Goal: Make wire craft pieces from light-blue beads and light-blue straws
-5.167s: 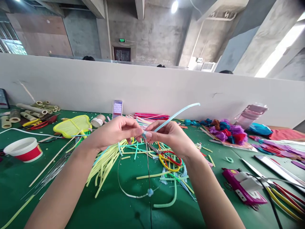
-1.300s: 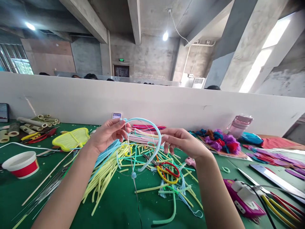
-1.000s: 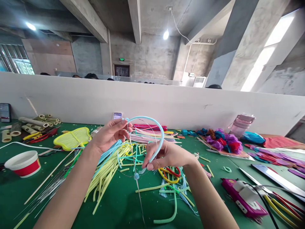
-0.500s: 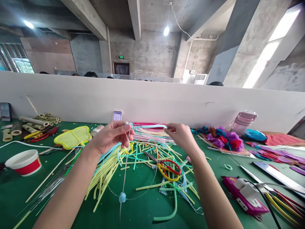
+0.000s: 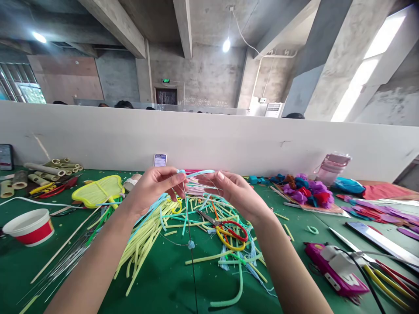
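A light blue pipe cleaner (image 5: 200,173) is stretched between my two hands above the table. My left hand (image 5: 157,185) pinches its left end, where a small coiled blue bit shows at the fingertips. The other end is in the closed fingers of my right hand (image 5: 240,194). From my left fingers hangs a thin wire (image 5: 194,279), with a small fuzzy light blue ball (image 5: 191,244) partway down. Below my hands lie loose yellow-green pipe cleaners (image 5: 139,248) and scissors (image 5: 234,235) with red and yellow handles.
At the left stand a paper cup (image 5: 31,226), a yellow fuzzy leaf-like shape (image 5: 98,192) and bamboo pieces (image 5: 49,170). A magenta power strip (image 5: 337,270), pliers (image 5: 389,279) and purple and red fuzzy pieces (image 5: 307,192) lie rightward. A white partition (image 5: 209,139) edges the green table.
My right hand has moved left, closer to my left hand, and the blue pipe cleaner now bows upward. The hanging wire and its fuzzy ball have swung to the right and up.
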`<state>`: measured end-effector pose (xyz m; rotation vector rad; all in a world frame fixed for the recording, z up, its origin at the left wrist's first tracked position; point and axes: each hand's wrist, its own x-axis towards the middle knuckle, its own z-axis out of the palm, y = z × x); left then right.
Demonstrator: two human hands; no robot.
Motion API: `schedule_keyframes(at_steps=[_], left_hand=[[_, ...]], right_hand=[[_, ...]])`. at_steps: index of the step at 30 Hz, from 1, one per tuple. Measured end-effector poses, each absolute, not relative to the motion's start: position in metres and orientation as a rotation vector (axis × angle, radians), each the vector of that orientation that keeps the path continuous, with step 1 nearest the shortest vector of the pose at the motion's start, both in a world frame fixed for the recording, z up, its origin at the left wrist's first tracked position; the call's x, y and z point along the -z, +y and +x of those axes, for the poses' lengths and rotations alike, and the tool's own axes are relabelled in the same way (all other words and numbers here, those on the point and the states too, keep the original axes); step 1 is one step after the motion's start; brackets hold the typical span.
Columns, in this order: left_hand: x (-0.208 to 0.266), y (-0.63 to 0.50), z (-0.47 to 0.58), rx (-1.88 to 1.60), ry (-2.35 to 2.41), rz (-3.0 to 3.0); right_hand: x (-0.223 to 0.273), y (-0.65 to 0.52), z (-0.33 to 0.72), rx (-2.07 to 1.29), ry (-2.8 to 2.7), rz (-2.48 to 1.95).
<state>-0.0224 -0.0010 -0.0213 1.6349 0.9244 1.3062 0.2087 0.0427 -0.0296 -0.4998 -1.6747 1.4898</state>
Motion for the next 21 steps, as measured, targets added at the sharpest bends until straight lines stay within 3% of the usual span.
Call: schedule_keyframes(at_steps=[6,21], left_hand=[[0.012,-0.024,-0.003,-1.340,0.909,1.709],[-0.007,-0.010,0.001,-1.408,1.006,1.822]], right_hand=[[0.021,0.018,0.202,-1.630,-1.460,-0.411],[0.009,0.055,0.199,-1.494,-1.510,-0.364]])
